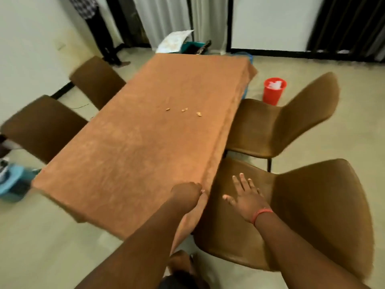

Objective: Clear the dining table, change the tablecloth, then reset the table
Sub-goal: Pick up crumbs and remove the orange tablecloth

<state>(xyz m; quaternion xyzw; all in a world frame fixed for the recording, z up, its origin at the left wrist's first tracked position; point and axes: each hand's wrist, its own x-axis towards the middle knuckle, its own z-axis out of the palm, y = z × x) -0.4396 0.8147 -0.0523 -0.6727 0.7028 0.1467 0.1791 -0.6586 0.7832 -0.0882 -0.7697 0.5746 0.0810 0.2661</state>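
Left hand grips tablecloth corner; right hand flat, fingers spread.

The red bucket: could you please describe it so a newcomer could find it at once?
Start at the table under the orange-brown tablecloth. Beyond its far right corner, behind the farther brown chair, the red bucket stands on the floor. It alone is bright red.

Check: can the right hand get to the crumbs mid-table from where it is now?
Probably yes. The right hand hangs open over the near chair beside the table corner, holding nothing. Only bare tablecloth lies between it and the crumbs, though they sit far up the table, so a lean may be needed.
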